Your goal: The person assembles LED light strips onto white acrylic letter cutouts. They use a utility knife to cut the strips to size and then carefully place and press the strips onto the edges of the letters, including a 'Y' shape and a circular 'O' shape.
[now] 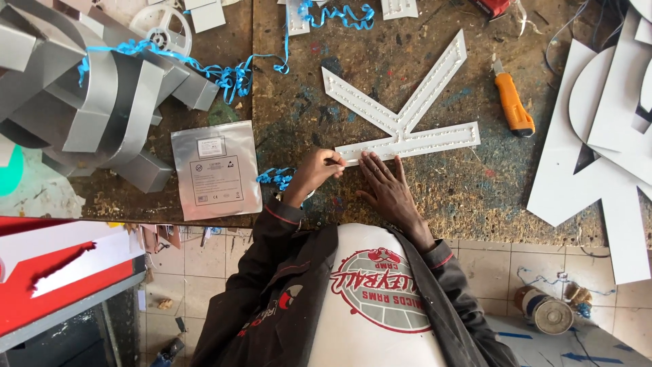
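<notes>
A white K-shaped sign letter (407, 122), with rows of small holes along its arms, lies flat on the paint-stained workbench (475, 197). My left hand (316, 171) has its fingers pinched together on the left end of the letter's lower arm. My right hand (390, 190) lies flat just beside it, fingers spread and fingertips touching the same arm's near edge. Whether the left fingers also hold some small thing is too small to tell.
An orange utility knife (513, 105) lies right of the letter. A silver foil bag (216, 170) and blue curled ribbon (224, 71) lie left, with bent metal letter shells (102, 102) beyond. White cut panels (598, 156) overlap at right. A tape roll (547, 312) sits on the floor.
</notes>
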